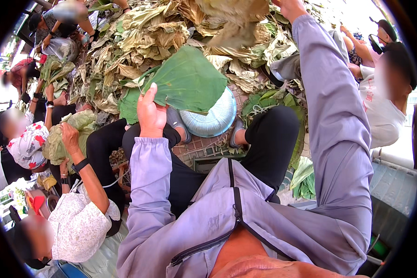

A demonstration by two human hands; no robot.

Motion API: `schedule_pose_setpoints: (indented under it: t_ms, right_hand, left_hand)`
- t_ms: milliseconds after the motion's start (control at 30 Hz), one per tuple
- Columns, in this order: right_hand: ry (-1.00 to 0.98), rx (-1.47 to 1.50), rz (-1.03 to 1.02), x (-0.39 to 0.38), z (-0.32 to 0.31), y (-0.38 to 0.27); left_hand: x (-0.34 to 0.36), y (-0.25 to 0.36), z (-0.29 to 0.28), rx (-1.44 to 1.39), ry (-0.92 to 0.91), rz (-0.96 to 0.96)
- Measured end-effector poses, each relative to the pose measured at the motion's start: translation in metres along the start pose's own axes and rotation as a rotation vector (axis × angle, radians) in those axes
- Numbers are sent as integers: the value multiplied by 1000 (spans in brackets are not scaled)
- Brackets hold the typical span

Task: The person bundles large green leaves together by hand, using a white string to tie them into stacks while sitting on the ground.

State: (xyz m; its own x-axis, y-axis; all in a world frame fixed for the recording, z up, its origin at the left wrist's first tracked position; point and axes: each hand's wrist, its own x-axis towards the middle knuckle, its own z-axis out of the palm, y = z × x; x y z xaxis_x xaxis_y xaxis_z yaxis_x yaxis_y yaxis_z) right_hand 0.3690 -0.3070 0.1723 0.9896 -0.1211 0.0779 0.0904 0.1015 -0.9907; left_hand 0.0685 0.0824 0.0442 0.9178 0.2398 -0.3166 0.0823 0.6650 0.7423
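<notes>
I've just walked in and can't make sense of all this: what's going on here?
A person in a lilac jacket is handling large leaves. The left hand holds a green leaf above a light-blue round object. The right hand is at the top edge, near a blurred brown leaf; whether it holds it is unclear. Dry leaves lie heaped ahead. At left, a co-worker holds a pale green leaf.

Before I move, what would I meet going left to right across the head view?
A co-worker's red-and-white shirt, another's pale floral shirt, the left hand gripping a green leaf, a round blue thing, the right hand at the upper edge, a third co-worker's white shirt.
</notes>
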Motion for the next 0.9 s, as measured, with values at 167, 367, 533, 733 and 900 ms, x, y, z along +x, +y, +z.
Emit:
schedule_pose_setpoints:
  t_ms: [167, 367, 533, 733, 900]
  right_hand:
    - [-50, -512, 229, -73, 34, 85]
    - [-555, -66, 731, -252, 68, 126]
    - [-478, 477, 890, -340, 94, 161]
    - [-114, 679, 776, -368, 83, 172]
    - [-56, 431, 642, -375, 59, 165]
  left_hand:
    - [-5, 18, -19, -163, -38, 37]
    - [-6, 9, -8, -320, -48, 48]
    - [-27, -15, 1, -379, -113, 71]
    - [-95, -105, 7, -433, -152, -27]
    - [-137, -132, -9, -341, -152, -228]
